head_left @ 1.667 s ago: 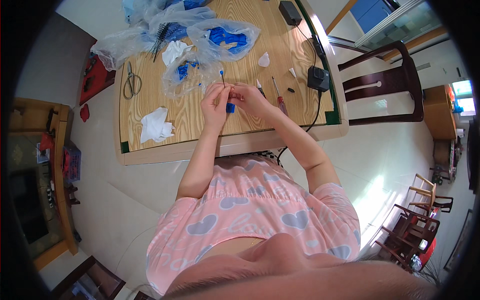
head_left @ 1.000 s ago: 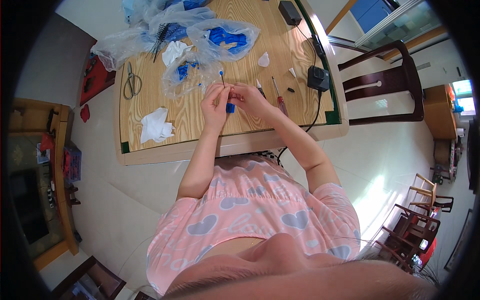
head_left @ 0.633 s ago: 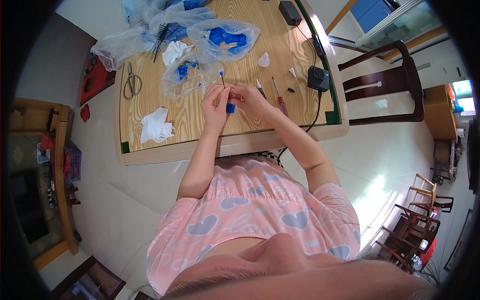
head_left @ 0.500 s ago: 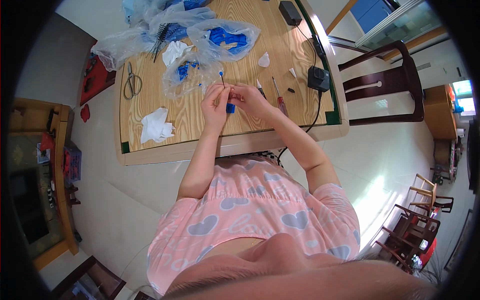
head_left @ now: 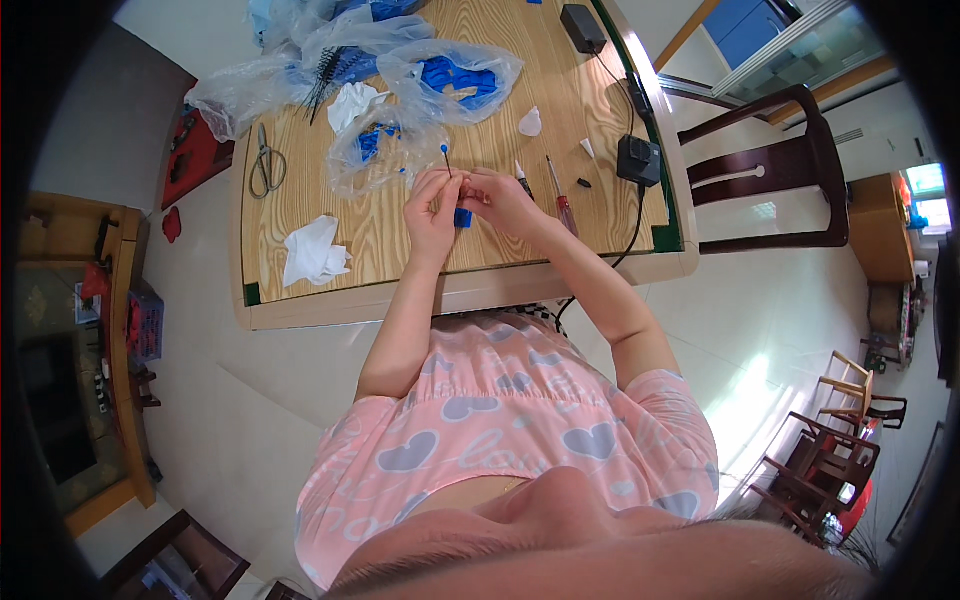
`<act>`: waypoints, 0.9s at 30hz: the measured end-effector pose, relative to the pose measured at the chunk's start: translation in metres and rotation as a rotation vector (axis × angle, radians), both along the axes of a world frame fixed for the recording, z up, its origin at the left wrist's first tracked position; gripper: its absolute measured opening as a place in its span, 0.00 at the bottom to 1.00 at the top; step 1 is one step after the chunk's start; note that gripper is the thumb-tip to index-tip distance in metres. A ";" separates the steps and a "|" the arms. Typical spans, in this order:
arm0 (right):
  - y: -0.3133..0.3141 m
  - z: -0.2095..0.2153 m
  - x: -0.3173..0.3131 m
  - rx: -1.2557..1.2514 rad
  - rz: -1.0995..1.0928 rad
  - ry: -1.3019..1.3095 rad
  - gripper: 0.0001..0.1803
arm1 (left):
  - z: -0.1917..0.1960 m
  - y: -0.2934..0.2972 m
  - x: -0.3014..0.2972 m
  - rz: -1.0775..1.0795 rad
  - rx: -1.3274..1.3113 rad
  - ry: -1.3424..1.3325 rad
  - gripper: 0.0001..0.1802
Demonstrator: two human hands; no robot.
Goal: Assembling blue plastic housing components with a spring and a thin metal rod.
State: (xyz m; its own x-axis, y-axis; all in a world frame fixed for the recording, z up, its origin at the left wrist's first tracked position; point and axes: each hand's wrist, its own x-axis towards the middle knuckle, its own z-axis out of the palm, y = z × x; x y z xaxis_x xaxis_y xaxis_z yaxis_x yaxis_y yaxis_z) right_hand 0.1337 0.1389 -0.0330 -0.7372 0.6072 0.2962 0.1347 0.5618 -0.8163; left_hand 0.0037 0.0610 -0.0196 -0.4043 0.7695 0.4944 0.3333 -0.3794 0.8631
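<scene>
My left hand [head_left: 432,212] and my right hand [head_left: 500,200] meet above the near part of the wooden table, fingertips touching. A thin dark stem with a blue tip [head_left: 445,149] stands up from the left fingers, which are pinched around it. The right fingers are closed against the left ones; whatever they pinch is hidden. Just under the hands, a small blue block [head_left: 463,217] lies on the tabletop. Right of my right hand are a glue-like tube with a white tip [head_left: 521,172] and a screwdriver [head_left: 564,208] with a red handle.
Clear plastic bags holding blue pieces [head_left: 458,82] lie at the back. Scissors [head_left: 267,165] and crumpled tissue [head_left: 316,251] are on the left. A black boxy device [head_left: 638,160] with a cable sits by the right edge. A white cap [head_left: 587,148] lies nearby. A wooden chair [head_left: 765,170] stands at right.
Almost nothing differs. Both hands keep the same pinched pose, and the whole view has shifted very slightly.
</scene>
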 end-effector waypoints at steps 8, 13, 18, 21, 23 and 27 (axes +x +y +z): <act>0.000 -0.002 0.000 -0.012 -0.001 0.037 0.09 | 0.002 0.000 0.001 0.001 0.009 0.001 0.05; 0.001 -0.006 0.000 0.009 0.007 0.028 0.08 | 0.000 0.000 0.000 0.000 0.003 0.039 0.07; 0.001 -0.004 0.000 0.021 0.002 0.023 0.09 | -0.001 0.000 0.001 0.004 0.004 -0.002 0.05; 0.001 -0.005 0.000 0.016 0.005 0.002 0.09 | 0.000 0.000 0.001 0.004 -0.008 -0.023 0.05; 0.001 -0.005 -0.001 0.013 0.006 0.009 0.09 | -0.002 0.001 0.001 0.004 -0.001 -0.022 0.05; 0.002 -0.006 0.000 0.030 0.007 0.014 0.09 | 0.002 0.000 0.002 0.004 0.001 -0.011 0.04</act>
State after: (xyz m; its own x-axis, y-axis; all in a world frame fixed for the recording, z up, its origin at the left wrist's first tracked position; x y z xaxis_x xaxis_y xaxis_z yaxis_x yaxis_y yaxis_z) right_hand 0.1333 0.1413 -0.0392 -0.7375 0.5925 0.3240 0.1193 0.5866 -0.8010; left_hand 0.0054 0.0614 -0.0179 -0.4128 0.7671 0.4911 0.3255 -0.3793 0.8661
